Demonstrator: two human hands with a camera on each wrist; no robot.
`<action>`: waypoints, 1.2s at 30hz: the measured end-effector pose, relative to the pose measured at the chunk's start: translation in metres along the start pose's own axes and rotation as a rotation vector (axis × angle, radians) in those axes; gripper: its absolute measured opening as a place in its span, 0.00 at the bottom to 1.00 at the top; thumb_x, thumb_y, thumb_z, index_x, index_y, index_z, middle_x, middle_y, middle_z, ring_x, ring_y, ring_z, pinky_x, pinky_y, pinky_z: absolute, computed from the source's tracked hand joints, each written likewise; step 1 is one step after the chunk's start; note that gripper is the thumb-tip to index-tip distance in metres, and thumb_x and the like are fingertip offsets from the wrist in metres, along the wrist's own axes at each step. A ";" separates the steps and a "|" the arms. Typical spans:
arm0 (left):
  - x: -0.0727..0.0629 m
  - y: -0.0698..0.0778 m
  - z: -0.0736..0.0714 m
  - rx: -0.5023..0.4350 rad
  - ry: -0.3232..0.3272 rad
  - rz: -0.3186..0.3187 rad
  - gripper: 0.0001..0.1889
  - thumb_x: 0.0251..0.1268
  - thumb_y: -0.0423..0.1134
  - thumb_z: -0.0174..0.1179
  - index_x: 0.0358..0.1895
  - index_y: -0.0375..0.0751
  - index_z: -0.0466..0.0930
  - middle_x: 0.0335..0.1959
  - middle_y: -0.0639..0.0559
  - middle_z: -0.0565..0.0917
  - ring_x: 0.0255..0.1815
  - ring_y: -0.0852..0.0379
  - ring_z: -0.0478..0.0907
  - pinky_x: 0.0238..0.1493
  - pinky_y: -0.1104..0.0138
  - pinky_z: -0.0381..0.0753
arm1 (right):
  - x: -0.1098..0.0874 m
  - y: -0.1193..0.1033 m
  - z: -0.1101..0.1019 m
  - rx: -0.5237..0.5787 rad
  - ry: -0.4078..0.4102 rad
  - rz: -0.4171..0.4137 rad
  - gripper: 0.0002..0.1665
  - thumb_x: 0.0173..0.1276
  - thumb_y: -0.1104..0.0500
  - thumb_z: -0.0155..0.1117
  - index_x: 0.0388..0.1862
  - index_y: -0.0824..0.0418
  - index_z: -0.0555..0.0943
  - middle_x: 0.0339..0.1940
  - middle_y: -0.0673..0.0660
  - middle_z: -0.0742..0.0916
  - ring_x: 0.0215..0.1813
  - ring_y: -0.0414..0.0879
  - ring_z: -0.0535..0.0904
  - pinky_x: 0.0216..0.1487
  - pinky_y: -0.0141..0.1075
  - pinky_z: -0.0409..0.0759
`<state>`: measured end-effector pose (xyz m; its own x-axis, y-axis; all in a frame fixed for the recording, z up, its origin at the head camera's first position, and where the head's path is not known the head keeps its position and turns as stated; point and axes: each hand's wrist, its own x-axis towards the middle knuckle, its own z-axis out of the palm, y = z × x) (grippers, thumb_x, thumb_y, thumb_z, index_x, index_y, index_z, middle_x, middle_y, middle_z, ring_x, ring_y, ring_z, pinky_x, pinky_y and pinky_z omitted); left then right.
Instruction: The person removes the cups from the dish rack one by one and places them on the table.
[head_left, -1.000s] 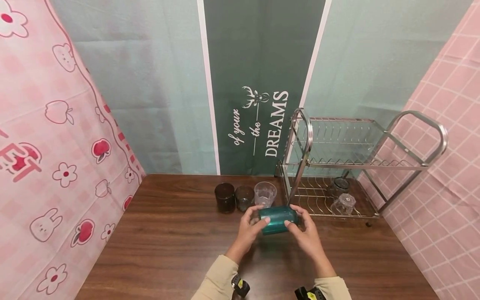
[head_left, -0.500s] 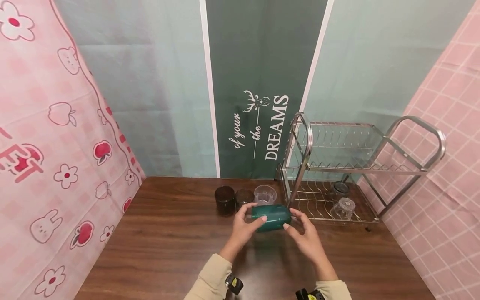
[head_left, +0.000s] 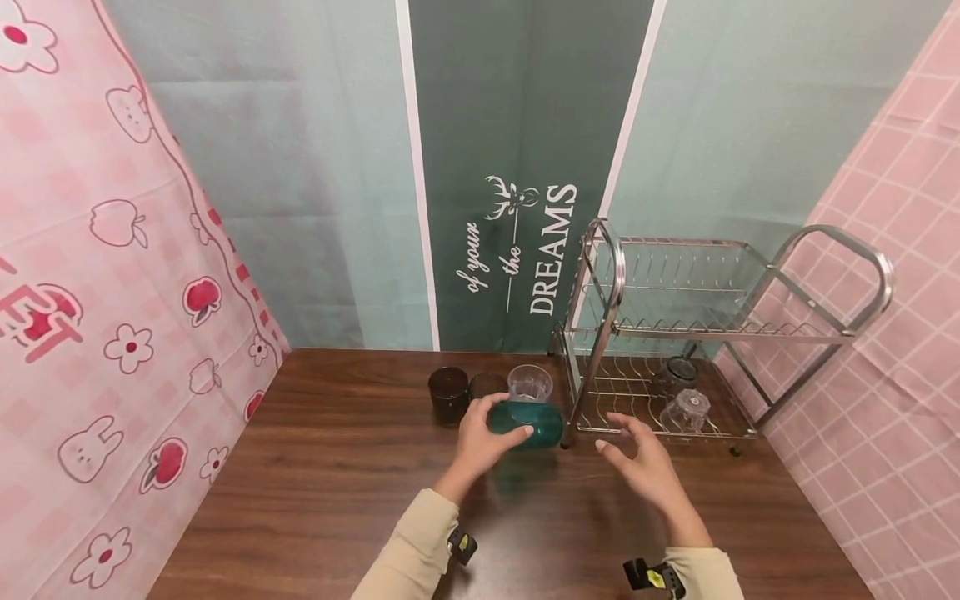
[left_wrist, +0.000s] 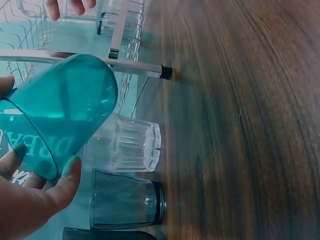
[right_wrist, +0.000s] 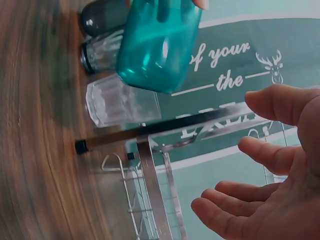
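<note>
A teal see-through cup [head_left: 542,423] lies sideways in the air above the table, its rim toward the left. My left hand [head_left: 482,442] grips it at the rim end; in the left wrist view some fingertips show through the cup [left_wrist: 70,100] wall. To the right, my right hand [head_left: 648,467] is apart from the cup, fingers spread and holding nothing. Behind the cup stand a dark cup [head_left: 448,395], a smoky glass [left_wrist: 127,202] partly hidden in the head view, and a clear ribbed glass [head_left: 530,382].
A two-tier metal dish rack [head_left: 600,325] stands at the back right. On its lower tier sit a dark glass [head_left: 678,372] and a clear glass [head_left: 686,410], upside down. The wooden table [head_left: 322,483] meets hanging cloths at the back and sides.
Both hands held the cup earlier; the right hand has let go and moved right. My left hand has carried the cup a little left and up in the view.
</note>
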<state>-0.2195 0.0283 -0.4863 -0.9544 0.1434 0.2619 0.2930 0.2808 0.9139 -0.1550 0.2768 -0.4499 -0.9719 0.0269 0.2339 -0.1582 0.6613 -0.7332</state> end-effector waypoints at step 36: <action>0.030 -0.002 0.022 0.441 -0.117 0.083 0.35 0.39 0.52 0.74 0.56 0.47 0.77 0.43 0.50 0.68 0.45 0.52 0.67 0.41 0.63 0.73 | 0.036 0.039 -0.053 -0.377 -0.008 0.006 0.30 0.57 0.58 0.66 0.54 0.74 0.71 0.40 0.72 0.75 0.45 0.67 0.69 0.42 0.59 0.66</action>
<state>-0.2474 0.0529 -0.4871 -0.9211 0.2819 0.2687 0.3891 0.6373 0.6652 -0.1874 0.3437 -0.4363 -0.9741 0.0269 0.2244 -0.0786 0.8905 -0.4481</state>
